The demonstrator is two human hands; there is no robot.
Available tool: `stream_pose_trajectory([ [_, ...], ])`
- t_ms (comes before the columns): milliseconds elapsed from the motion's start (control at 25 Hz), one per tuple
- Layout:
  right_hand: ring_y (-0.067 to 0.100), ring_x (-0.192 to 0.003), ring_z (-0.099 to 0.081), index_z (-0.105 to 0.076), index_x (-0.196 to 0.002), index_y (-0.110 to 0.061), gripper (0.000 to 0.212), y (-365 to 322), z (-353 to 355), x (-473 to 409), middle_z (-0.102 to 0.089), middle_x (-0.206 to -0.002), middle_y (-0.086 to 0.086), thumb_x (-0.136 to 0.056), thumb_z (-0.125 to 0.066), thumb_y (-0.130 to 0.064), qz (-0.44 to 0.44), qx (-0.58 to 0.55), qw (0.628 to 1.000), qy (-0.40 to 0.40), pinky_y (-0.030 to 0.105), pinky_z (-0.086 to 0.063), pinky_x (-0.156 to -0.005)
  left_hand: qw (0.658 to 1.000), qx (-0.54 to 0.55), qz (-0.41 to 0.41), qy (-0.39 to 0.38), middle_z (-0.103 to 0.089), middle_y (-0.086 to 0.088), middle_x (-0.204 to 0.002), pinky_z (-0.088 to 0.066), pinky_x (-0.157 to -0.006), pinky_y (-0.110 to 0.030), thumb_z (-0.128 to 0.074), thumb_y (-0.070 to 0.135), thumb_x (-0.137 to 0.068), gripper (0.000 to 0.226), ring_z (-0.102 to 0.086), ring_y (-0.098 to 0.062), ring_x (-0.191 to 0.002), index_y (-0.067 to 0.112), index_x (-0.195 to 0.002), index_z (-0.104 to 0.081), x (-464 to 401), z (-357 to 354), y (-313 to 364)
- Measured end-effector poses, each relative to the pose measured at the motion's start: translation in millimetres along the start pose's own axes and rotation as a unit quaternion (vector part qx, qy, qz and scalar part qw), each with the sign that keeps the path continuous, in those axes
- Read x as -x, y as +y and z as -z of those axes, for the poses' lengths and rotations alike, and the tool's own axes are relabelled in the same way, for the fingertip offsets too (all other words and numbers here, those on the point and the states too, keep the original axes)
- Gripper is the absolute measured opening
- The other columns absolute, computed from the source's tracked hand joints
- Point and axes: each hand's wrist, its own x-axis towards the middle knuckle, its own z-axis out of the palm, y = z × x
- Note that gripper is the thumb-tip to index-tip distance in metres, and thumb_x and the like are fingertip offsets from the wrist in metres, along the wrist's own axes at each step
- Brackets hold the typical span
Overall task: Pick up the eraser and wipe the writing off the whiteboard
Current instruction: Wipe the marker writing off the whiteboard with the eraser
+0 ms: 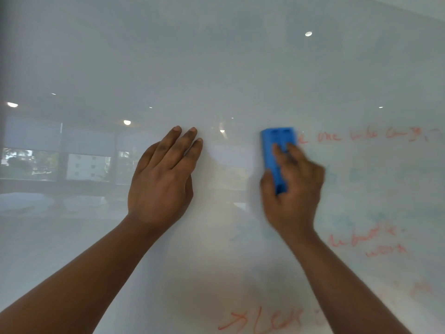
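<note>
A glossy whiteboard [216, 68] fills the whole view. My right hand [292, 189] grips a blue eraser [277, 145] upright and presses it against the board; the hand is blurred. Red writing [356, 136] runs to the right of the eraser's top. More red words [370, 242] sit lower right, and a red arrow with letters [262, 321] lies at the bottom. Faint smeared blue-green marks [375, 174] show right of my right hand. My left hand [163, 174] lies flat on the board, fingers together, holding nothing.
The board's left half mirrors a room with windows [57, 162] and ceiling lights [127, 122]. A dark edge [2, 68] runs down the far left of the view.
</note>
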Motion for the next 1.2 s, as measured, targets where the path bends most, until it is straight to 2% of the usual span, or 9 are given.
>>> stream_pose_trajectory([
  [80,0.041,-0.111,-0.057,-0.061,-0.136,-0.017,0.045,4,-7,-26,-0.059,-0.14,0.013,-0.093,-0.058,-0.027,-0.092,0.002,0.995,0.042,0.019,-0.029,-0.099,1.0,-0.003,-0.003,0.003,-0.048,-0.006,-0.155,-0.036,-0.115,-0.044,-0.043,0.002,-0.092,0.054,-0.04,-0.027,-0.148,0.012,-0.143,-0.055,0,-1,0],
  [120,0.041,-0.109,-0.057,-0.061,-0.137,-0.018,0.045,-8,-13,-28,-0.058,-0.141,0.013,-0.092,-0.059,-0.026,-0.085,-0.004,0.996,0.041,0.024,-0.032,-0.097,1.0,-0.004,-0.006,0.002,-0.048,-0.006,-0.156,-0.036,-0.115,-0.044,-0.044,0.002,-0.092,0.053,-0.04,-0.027,-0.148,0.011,-0.143,-0.055,1,-1,0],
  [280,0.037,-0.103,-0.058,-0.061,-0.137,-0.02,0.045,-40,-12,25,-0.059,-0.141,0.009,-0.093,-0.062,-0.024,0.075,-0.024,0.996,-0.041,0.039,-0.043,-0.093,1.0,-0.008,-0.003,0.003,-0.046,-0.007,-0.156,-0.035,-0.116,-0.044,-0.045,0.003,-0.094,0.053,-0.039,-0.027,-0.148,0.011,-0.145,-0.052,1,0,-1],
  [480,0.036,-0.112,-0.05,-0.062,-0.136,-0.019,0.045,-7,-10,-22,-0.059,-0.14,0.011,-0.093,-0.057,-0.031,-0.114,0.026,0.992,0.048,0.037,-0.038,-0.096,1.0,-0.018,-0.006,0.0,-0.045,-0.006,-0.157,-0.034,-0.115,-0.044,-0.042,0.005,-0.094,0.053,-0.039,-0.028,-0.148,0.012,-0.146,-0.051,1,-1,2],
  [680,0.035,-0.105,-0.057,-0.063,-0.135,-0.025,0.043,-44,-6,36,-0.061,-0.14,0.005,-0.093,-0.061,-0.03,0.072,0.034,0.996,-0.038,0.043,-0.044,-0.088,1.0,-0.026,-0.007,0.0,-0.046,-0.007,-0.157,-0.033,-0.116,-0.042,-0.044,0.008,-0.097,0.05,-0.039,-0.028,-0.148,0.011,-0.146,-0.051,1,2,1],
  [840,0.034,-0.11,-0.05,-0.061,-0.138,-0.023,0.046,5,2,-3,-0.058,-0.143,0.008,-0.094,-0.056,-0.033,-0.082,0.067,0.994,0.021,0.045,-0.043,-0.091,1.0,-0.026,0.003,-0.008,-0.046,-0.005,-0.157,-0.034,-0.116,-0.043,-0.044,0.006,-0.095,0.051,-0.039,-0.027,-0.148,0.012,-0.145,-0.052,1,1,5],
  [920,0.039,-0.109,-0.052,-0.059,-0.14,-0.023,0.048,-19,-11,-5,-0.057,-0.144,0.01,-0.092,-0.06,-0.029,-0.056,0.045,0.997,0.024,0.045,-0.042,-0.093,1.0,-0.022,0.001,-0.012,-0.045,-0.005,-0.158,-0.034,-0.116,-0.043,-0.045,0.006,-0.095,0.052,-0.038,-0.026,-0.149,0.012,-0.146,-0.052,2,1,4],
  [1080,0.036,-0.106,-0.058,-0.06,-0.137,-0.026,0.047,-53,-1,63,-0.061,-0.141,0.006,-0.09,-0.064,-0.026,0.118,0.004,0.991,-0.065,0.046,-0.046,-0.089,1.0,-0.016,-0.001,-0.013,-0.045,-0.007,-0.158,-0.035,-0.117,-0.045,-0.046,0.009,-0.096,0.051,-0.037,-0.027,-0.149,0.011,-0.147,-0.05,2,2,1],
  [1200,0.038,-0.106,-0.057,-0.061,-0.137,-0.026,0.046,-2,15,43,-0.061,-0.139,0.007,-0.091,-0.058,-0.033,0.03,0.032,0.999,-0.028,0.046,-0.044,-0.091,1.0,-0.021,0.005,-0.006,-0.046,-0.005,-0.157,-0.035,-0.116,-0.044,-0.042,0.006,-0.094,0.051,-0.039,-0.026,-0.149,0.011,-0.145,-0.053,2,2,4],
])
